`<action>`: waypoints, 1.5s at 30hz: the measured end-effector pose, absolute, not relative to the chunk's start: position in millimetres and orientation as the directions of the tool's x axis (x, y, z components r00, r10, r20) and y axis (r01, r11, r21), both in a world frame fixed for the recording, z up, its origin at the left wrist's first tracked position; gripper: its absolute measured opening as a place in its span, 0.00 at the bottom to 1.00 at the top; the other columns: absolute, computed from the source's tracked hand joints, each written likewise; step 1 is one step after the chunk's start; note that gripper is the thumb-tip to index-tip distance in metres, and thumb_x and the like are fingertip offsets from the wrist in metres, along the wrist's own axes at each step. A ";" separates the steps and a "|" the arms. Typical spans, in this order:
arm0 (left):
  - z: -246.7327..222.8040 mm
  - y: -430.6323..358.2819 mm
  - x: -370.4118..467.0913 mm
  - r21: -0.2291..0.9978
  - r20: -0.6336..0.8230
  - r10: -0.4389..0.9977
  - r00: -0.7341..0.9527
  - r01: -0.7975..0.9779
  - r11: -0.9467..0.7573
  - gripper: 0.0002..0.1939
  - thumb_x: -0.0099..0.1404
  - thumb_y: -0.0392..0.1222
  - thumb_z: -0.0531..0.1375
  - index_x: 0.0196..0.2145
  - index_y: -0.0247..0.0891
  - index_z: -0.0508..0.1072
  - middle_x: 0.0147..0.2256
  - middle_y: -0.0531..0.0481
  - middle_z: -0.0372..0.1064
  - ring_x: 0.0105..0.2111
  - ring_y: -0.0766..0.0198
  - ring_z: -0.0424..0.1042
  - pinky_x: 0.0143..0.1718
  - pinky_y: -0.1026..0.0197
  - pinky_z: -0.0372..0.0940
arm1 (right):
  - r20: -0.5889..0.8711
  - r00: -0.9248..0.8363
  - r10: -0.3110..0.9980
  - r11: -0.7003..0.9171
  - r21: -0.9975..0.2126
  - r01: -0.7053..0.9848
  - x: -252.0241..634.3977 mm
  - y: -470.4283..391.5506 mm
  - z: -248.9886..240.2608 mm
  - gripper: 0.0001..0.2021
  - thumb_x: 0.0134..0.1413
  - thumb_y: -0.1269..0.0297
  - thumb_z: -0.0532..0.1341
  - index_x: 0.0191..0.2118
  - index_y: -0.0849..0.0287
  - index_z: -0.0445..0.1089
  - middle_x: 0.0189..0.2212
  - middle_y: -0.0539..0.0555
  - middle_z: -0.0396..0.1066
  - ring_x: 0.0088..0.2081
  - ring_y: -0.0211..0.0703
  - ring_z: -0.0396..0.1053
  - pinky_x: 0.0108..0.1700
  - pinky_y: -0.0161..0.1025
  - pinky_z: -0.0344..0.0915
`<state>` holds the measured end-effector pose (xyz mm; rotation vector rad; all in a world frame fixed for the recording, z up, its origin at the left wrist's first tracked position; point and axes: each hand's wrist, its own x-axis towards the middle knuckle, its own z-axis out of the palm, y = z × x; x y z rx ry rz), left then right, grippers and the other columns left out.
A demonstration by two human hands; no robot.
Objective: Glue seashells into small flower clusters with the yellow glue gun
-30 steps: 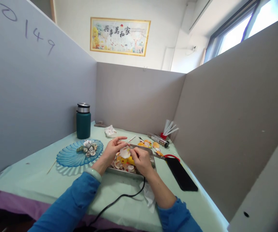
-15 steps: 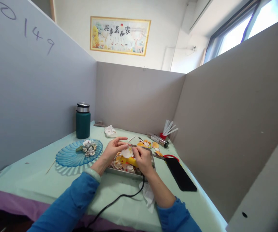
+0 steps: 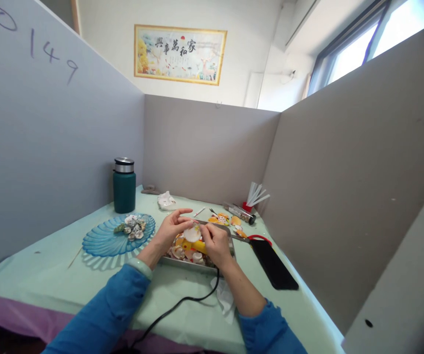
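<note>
Between my two hands, just above a metal tray (image 3: 193, 266), is a pale scallop-like shell (image 3: 192, 234). My left hand (image 3: 169, 231) has its thumb and index finger closed at the shell's upper left edge, the other fingers stretched out. At the upper right edge, my right hand (image 3: 217, 243) pinches it with curled fingers. Below lies a yellow tool (image 3: 197, 247) with the look of a glue gun, partly hidden by my right hand. A black cord (image 3: 184, 300) runs from that side towards me. Several loose shells (image 3: 178, 252) fill the tray.
A blue fluted plate (image 3: 97, 238) bearing a cluster of shells and a green bottle (image 3: 124, 189) stand left. Right are a black phone-like slab (image 3: 273, 265), red-handled scissors (image 3: 259, 239), orange shells (image 3: 236, 221), a clear tube (image 3: 239, 212) and white sticks (image 3: 256, 194). Crumpled tissue (image 3: 225, 299) lies in front.
The whole view has shifted slightly, with the scene now a little further left. Both hands keep nearly the same hold on the shell.
</note>
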<state>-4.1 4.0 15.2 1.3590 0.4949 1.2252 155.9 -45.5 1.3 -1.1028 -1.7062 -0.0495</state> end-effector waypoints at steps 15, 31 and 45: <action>14.8 4.7 -4.2 0.881 0.410 0.869 0.275 -0.367 -0.299 0.24 0.50 0.44 0.68 0.44 0.36 0.69 0.30 0.50 0.74 0.29 0.65 0.72 0.31 0.65 0.64 | 0.788 0.007 0.616 0.604 -0.478 0.638 153.5 -43.1 -1.0 0.13 0.59 0.60 0.55 0.25 0.59 0.65 0.20 0.47 0.64 0.22 0.34 0.59 0.28 0.31 0.54; 8.2 7.7 2.9 0.890 0.443 0.850 0.286 -0.256 -0.378 0.30 0.49 0.45 0.67 0.48 0.35 0.65 0.29 0.50 0.74 0.30 0.64 0.73 0.35 0.63 0.65 | 0.831 -0.033 0.555 0.674 -0.426 0.603 153.6 -42.1 -1.7 0.06 0.58 0.67 0.56 0.38 0.57 0.70 0.32 0.52 0.70 0.31 0.39 0.66 0.35 0.34 0.61; 7.6 11.1 2.6 0.831 0.555 0.789 0.264 -0.215 -0.512 0.29 0.53 0.42 0.65 0.51 0.36 0.61 0.34 0.46 0.74 0.35 0.63 0.72 0.38 0.62 0.64 | 0.817 -0.006 0.577 0.634 -0.443 0.633 152.2 -42.0 -2.1 0.07 0.57 0.67 0.55 0.38 0.58 0.70 0.31 0.53 0.70 0.31 0.40 0.66 0.35 0.35 0.61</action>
